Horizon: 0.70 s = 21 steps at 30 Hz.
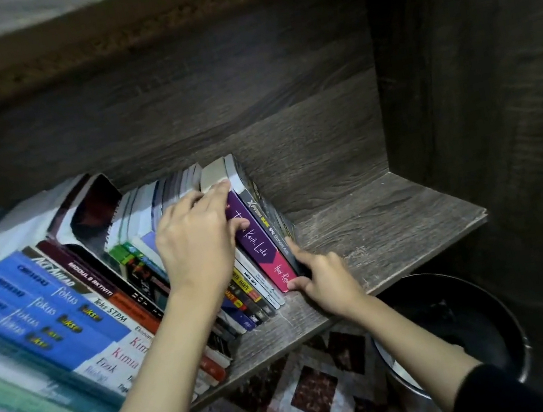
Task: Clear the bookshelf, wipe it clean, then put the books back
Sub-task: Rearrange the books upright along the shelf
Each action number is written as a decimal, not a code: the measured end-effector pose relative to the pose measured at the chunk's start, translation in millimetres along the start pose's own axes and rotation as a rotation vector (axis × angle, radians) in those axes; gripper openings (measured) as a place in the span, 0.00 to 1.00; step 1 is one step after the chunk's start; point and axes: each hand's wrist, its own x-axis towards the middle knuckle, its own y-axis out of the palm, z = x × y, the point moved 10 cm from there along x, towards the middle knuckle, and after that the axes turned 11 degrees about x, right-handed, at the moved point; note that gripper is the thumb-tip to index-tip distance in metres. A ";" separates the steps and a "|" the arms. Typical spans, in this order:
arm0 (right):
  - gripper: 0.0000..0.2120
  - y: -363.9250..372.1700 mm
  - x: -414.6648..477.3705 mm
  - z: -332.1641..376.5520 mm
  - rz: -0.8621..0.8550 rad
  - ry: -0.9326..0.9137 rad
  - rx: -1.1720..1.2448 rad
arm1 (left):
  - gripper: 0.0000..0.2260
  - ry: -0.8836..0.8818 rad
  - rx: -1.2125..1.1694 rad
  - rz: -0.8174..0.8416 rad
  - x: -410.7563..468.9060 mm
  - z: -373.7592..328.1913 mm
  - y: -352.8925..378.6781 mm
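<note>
Purple book (257,240) stands between two hands: the left hand (196,240) has fingers (220,190) curled over its top, at 11 o'clock, and the right hand (325,277) pinches its lower corner and its dark neighbour (267,221). The row (104,287) leans on the grey shelf (373,224); its count is unclear.
</note>
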 end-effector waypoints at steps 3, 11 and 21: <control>0.30 -0.7 4.0 -7.4 0.077 0.029 0.067 | 0.27 -0.008 0.008 -0.027 -1.0 0.7 -2.1; 0.18 -16.7 8.3 -1.4 -0.008 -0.009 0.205 | 0.25 -0.027 -0.005 -0.039 -2.8 2.0 2.1; 0.31 -11.9 -0.6 -10.2 -0.027 0.123 0.153 | 0.25 -0.044 0.002 0.003 -4.4 3.3 7.6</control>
